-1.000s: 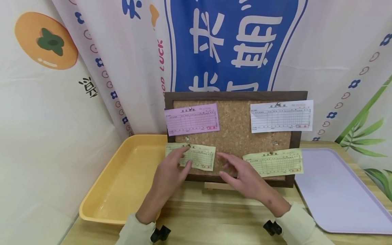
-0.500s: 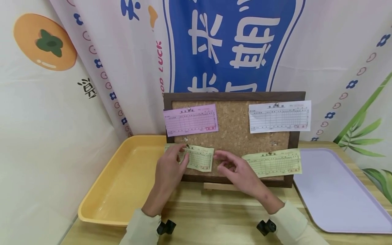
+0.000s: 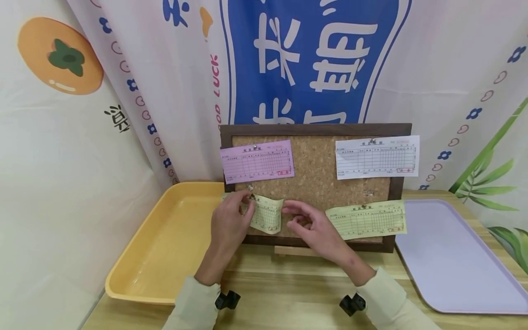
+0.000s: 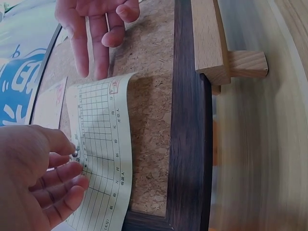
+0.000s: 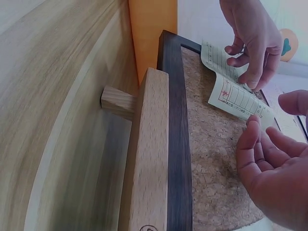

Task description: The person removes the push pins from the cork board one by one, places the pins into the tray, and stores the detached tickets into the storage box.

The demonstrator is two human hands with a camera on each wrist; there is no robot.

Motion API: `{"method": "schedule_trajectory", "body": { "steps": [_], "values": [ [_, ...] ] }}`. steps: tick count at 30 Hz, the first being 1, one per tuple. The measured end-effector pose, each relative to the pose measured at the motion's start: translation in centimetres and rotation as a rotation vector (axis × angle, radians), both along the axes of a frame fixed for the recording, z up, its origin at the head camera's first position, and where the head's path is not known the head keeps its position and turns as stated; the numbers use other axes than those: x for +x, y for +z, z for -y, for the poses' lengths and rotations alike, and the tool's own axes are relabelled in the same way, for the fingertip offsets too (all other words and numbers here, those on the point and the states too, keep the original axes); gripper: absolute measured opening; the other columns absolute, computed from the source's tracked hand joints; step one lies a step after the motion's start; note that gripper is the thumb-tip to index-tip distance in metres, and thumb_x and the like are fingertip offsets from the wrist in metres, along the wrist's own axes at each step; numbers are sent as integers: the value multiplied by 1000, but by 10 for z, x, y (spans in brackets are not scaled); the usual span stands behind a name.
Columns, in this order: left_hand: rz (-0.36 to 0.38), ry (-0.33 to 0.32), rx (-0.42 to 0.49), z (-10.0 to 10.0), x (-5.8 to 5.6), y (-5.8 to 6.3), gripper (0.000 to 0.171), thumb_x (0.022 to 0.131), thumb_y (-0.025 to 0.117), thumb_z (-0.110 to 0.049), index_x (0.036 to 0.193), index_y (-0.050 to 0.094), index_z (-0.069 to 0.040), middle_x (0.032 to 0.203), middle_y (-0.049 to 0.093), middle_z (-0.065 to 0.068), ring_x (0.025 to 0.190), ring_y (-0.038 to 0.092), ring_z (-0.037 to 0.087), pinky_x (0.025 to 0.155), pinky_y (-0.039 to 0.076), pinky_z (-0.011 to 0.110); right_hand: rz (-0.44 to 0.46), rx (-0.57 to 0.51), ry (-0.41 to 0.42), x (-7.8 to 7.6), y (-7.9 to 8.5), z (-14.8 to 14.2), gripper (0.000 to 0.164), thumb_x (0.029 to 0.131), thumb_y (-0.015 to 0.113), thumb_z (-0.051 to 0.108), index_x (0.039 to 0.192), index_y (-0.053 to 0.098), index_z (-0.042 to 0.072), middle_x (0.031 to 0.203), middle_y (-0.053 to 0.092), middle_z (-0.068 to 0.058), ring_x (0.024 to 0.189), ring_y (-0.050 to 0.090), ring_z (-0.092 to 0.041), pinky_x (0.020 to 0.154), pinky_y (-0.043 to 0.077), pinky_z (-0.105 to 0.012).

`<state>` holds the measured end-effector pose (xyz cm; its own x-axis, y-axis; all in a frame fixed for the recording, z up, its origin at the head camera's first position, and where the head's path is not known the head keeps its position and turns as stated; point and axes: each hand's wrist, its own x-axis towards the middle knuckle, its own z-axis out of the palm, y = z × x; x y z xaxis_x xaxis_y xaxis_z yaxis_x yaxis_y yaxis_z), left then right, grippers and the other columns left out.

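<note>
A yellow-green receipt slip (image 3: 266, 217) hangs at the lower left of the framed corkboard (image 3: 315, 183). At its top edge, my left hand (image 3: 232, 220) pinches a small push pin (image 4: 75, 154) between thumb and index finger. My right hand (image 3: 317, 231) is at the slip's right end, its fingers loosely bent and the fingertips close against the paper edge. Between the hands the slip bows and its right end curls. My left hand covers the slip's left part. A second yellow-green slip (image 3: 371, 220) is pinned at the lower right.
A pink slip (image 3: 257, 162) and a white slip (image 3: 377, 158) are pinned along the board's top. The board leans on a wooden stand (image 5: 149, 144). To the left lies a yellow tray (image 3: 136, 270), to the right a lilac tray (image 3: 458, 261). Behind hangs a printed curtain (image 3: 181, 91).
My right hand has moved left to the slip's right end, which has gone from nearly flat to curled. My left fingers have closed in at the pin.
</note>
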<state>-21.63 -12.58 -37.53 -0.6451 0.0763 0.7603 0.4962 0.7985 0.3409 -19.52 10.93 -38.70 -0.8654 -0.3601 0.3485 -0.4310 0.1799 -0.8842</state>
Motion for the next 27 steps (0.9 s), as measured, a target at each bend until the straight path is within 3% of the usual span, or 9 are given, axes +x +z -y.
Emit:
{"method": "schedule_trajectory", "body": {
  "steps": [6,13,20,27],
  "values": [
    [16,91,-13,5,2,2,25,86,80,-8,109,70,-5,102,60,14,80,59,28,56,51,40,-2,18,-6,1,2,3,43,98,67,7,140,59,8,128,67,-8,101,63,-23,82,55,-34],
    [124,177,6,14,5,5,39,88,81,-10,122,64,-5,121,53,20,100,57,36,62,55,47,-10,37,-32,1,5,4,37,99,67,8,136,63,9,121,67,-9,98,63,-23,81,55,-35],
    [148,189,-9,21,6,6,23,92,74,-2,115,68,-3,105,62,16,93,60,33,68,54,45,-71,60,-86,2,8,6,26,99,67,10,126,68,9,108,67,-4,89,62,-21,74,55,-31],
    [173,194,-21,24,6,8,10,93,71,-2,103,73,-3,97,63,14,85,62,30,68,53,44,-233,102,-174,2,15,11,18,98,68,6,116,70,8,98,63,2,81,59,-15,68,53,-29]
  ]
}}
